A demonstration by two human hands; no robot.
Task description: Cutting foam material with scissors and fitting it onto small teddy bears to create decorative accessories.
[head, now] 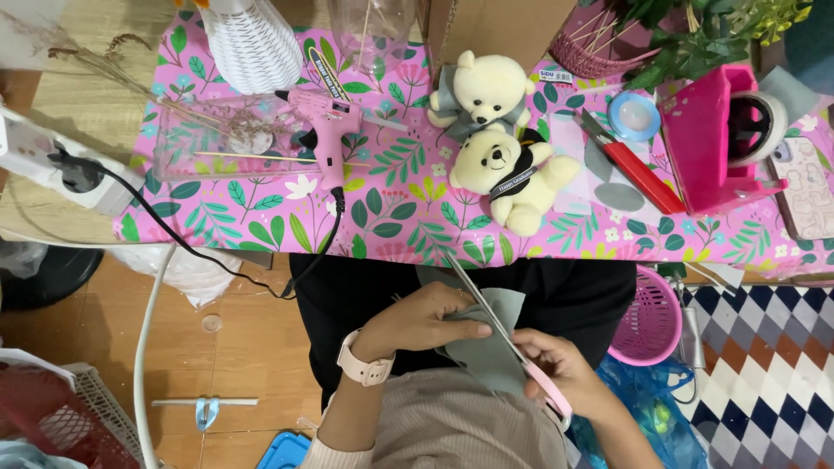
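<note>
My left hand (pixel 423 320), with a pale pink watch on its wrist, pinches a piece of grey felt (pixel 489 340) over my lap. My right hand (pixel 560 369) grips pink-handled scissors (pixel 495 321), whose long blades lie across the felt and point up-left toward the table edge. Two cream teddy bears lie on the pink leaf-patterned table covering (pixel 261 221): one (pixel 480 94) in a grey wrap, the other (pixel 508 169) below it with a dark ribbon.
A pink glue gun (pixel 326 130) rests on the table, its black cord running to a power strip (pixel 61 169) at left. A red box cutter (pixel 632 169), tape roll (pixel 634 115), pink tape dispenser (pixel 721 139) and phone (pixel 806 187) sit at right. A pink basket (pixel 650 321) stands on the floor.
</note>
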